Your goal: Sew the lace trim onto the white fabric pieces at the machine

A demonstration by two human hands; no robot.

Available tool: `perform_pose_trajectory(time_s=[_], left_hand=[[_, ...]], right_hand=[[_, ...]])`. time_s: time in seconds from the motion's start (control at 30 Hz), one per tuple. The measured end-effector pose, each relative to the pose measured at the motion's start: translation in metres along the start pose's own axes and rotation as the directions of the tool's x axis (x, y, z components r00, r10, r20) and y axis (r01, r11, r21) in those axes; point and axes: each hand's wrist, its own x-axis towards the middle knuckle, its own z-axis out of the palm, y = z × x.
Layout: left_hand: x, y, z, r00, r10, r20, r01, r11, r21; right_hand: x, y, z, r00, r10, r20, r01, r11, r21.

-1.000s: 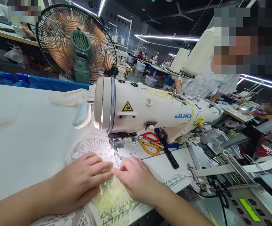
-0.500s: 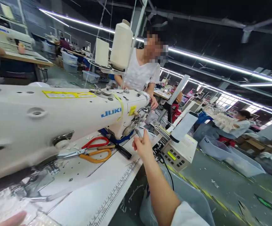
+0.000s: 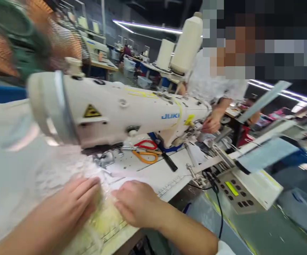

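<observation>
My left hand [image 3: 73,203] lies flat, fingers stretched out, on white lace fabric [image 3: 63,170] in front of the needle of a white JUKI sewing machine [image 3: 116,106]. My right hand [image 3: 133,203] rests palm down beside it on the same fabric and the table's ruler edge, its fingers curled slightly. Both hands press the cloth just short of the presser foot [image 3: 104,159]. The picture is smeared by motion.
Red and orange scissors [image 3: 145,150] and a black tool lie on the machine bed. A control box [image 3: 245,191] hangs at the table's right. A fan [image 3: 15,42] stands at back left. Another person [image 3: 217,92] reaches a hand toward the machine's far end, by thread cones [image 3: 186,44].
My right hand came back from the machine's right end to the fabric. My left hand is on the lace again. The view swung back left toward the needle.
</observation>
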Motion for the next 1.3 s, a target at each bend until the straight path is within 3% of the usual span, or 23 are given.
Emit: perform_pose_trajectory(time_s=[0.03,0.1,0.23,0.47,0.63,0.8,1.0,1.1,1.3], left_hand=[[0.000,0.007,-0.007,1.000,-0.007,0.020,0.005,0.997,0.078],[0.001,0.015,-0.015,0.999,0.006,-0.039,-0.001,0.992,0.125],[0.001,0.016,-0.014,0.991,-0.064,-0.113,0.072,0.996,0.062],[-0.001,0.009,-0.018,0.997,-0.065,-0.049,0.062,0.996,-0.060],[0.002,-0.008,-0.025,1.000,-0.015,-0.025,0.012,0.993,-0.117],[0.004,-0.032,-0.025,0.999,0.019,-0.030,-0.024,0.981,-0.190],[0.008,-0.049,-0.021,0.998,0.015,-0.057,-0.027,0.974,-0.225],[0.012,-0.054,-0.022,0.997,-0.006,-0.073,-0.013,0.965,-0.263],[0.015,-0.066,-0.022,0.997,0.012,-0.072,-0.034,0.947,-0.318]], right_hand=[[0.005,0.001,0.002,1.000,-0.023,-0.014,0.023,1.000,-0.003],[0.015,0.006,0.006,0.996,-0.062,-0.064,0.061,0.998,-0.013],[0.025,0.013,0.011,0.984,-0.145,-0.105,0.139,0.988,-0.064],[0.034,0.008,0.005,0.990,-0.144,0.001,0.142,0.980,-0.137],[0.039,0.005,0.003,0.989,-0.147,0.017,0.148,0.979,-0.140],[0.036,0.009,0.018,0.972,-0.176,-0.158,0.153,0.977,-0.149],[0.036,0.016,0.034,0.875,-0.244,-0.418,0.225,0.970,-0.095],[0.037,0.016,0.035,0.846,-0.252,-0.469,0.239,0.967,-0.087],[0.039,0.014,0.035,0.852,-0.247,-0.462,0.234,0.968,-0.087]])
